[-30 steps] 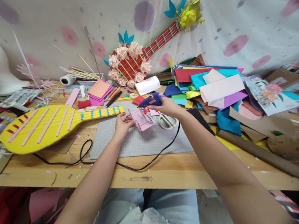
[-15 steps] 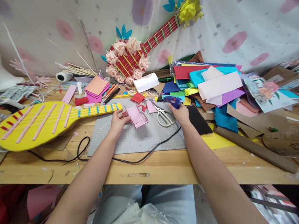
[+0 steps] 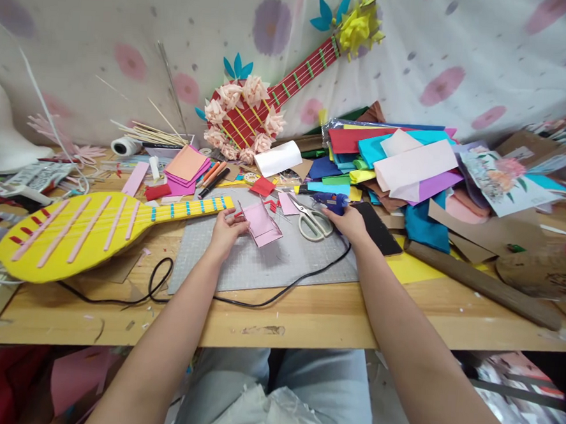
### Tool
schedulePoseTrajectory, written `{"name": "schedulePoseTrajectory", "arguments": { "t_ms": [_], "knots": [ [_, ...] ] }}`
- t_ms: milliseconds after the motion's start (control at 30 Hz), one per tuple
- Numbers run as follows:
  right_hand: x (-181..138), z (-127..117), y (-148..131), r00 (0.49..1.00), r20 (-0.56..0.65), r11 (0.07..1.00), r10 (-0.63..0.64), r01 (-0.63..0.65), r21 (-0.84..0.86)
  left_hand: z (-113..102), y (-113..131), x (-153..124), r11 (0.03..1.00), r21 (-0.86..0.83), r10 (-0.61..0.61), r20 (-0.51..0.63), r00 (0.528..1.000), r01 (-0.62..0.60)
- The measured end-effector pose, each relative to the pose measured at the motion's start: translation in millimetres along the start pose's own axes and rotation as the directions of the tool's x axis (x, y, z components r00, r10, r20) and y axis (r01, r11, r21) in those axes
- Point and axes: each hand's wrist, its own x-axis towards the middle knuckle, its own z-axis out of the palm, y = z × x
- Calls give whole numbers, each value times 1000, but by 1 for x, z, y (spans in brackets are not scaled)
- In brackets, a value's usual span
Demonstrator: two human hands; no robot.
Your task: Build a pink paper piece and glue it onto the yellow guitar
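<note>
My left hand (image 3: 227, 233) is closed on the left edge of a small pink-covered cardboard piece (image 3: 263, 227), which looks tilted and raised over the grey cutting mat (image 3: 198, 264). A bit of red shows at those fingertips, too small to make out. My right hand (image 3: 349, 221) is wrapped round a blue glue gun (image 3: 332, 201), its nozzle pointing left and its black cord (image 3: 303, 276) running across the mat. Between the hands lie pale-handled scissors (image 3: 315, 225), a pink paper scrap (image 3: 288, 203) and small red pieces (image 3: 270, 205).
A yellow paper lute (image 3: 75, 231) lies at the left, its neck reaching my left hand. Behind, a red flowered instrument (image 3: 243, 117) leans on the curtain. Coloured felt sheets (image 3: 411, 162) are piled at the right, near a black pad (image 3: 376, 227) and a brown stick (image 3: 484, 285).
The glue gun has come slightly down and to the right with my right hand. My left hand keeps hold of the pink piece; the whole view has shifted a little.
</note>
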Motion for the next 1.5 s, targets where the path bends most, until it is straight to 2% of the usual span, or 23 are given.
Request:
{"name": "schedulePoseTrajectory", "arguments": {
  "t_ms": [67, 133, 167, 233, 267, 300, 333, 400, 467, 500, 533, 600, 667, 700, 800, 967, 1100, 1267, 1500],
  "knots": [
    [-4, -2, 4, 999, -25, 998, -48, 49, 36, 0, 0, -1, 1000, 3, 5, 2, 1000, -5],
    [-13, -7, 4, 980, -156, 984, -124, 142, 106, 1, 1, -1, 1000, 8, 12, 13, 1000, -12],
    [-19, -11, 1, 951, -265, 971, -160, 201, 133, 1, 1, -2, 1000, 9, 16, 20, 1000, -16],
    [-34, -20, -11, 829, -511, 938, -227, 328, 115, 1, 0, -1, 1000, 5, 23, 31, 999, -24],
    [-42, -23, -20, 773, -580, 919, -256, 381, 101, 1, -1, -1, 1000, 2, 28, 34, 999, -28],
    [-49, -26, -31, 747, -601, 898, -282, 426, 108, 0, -1, 0, 999, 0, 33, 39, 999, -33],
    [-54, -26, -42, 758, -576, 876, -306, 461, 141, -1, -2, 0, 999, 0, 42, 45, 998, -42],
    [-59, -19, -62, 842, -433, 834, -321, 468, 292, -3, -4, 1, 998, 6, 58, 65, 996, -58],
    [-57, -1, -78, 925, -221, 770, -310, 381, 512, -4, -5, 2, 998, 17, 62, 96, 993, -64],
    [-54, 11, -84, 947, -93, 720, -307, 295, 629, -5, -5, 2, 998, 20, 60, 112, 992, -63],
    [-51, 23, -88, 954, 43, 665, -296, 174, 726, -6, -5, 2, 998, 20, 57, 127, 990, -60],
    [-46, 46, -93, 915, 296, 567, -273, -95, 818, -6, -4, 2, 998, 21, 53, 151, 987, -56],
    [-44, 62, -96, 866, 410, 492, -287, -234, 839, -5, -1, 1, 998, 27, 47, 170, 984, -52],
    [-43, 67, -97, 850, 435, 480, -295, -262, 837, -5, 0, 0, 998, 34, 42, 185, 982, -49],
    [-44, 74, -98, 853, 423, 511, -306, -228, 829, -4, 3, 1, 995, 83, 26, 220, 975, -45],
    [-42, 80, -95, 898, 334, 555, -286, -129, 822, -5, 8, 6, 982, 189, -5, 129, 992, -19],
    [-40, 83, -96, 910, 287, 585, -300, -63, 809, -1, 16, 8, 976, 214, 5, 132, 991, -33],
    [-39, 84, -98, 913, 262, 607, -314, -20, 794, 8, 25, 12, 974, 226, -5, 69, 998, -10],
    [-40, 85, -97, 914, 220, 633, -341, 50, 772, 10, 21, 10, 964, 234, 127, 3, 992, -124]
  ]
}}
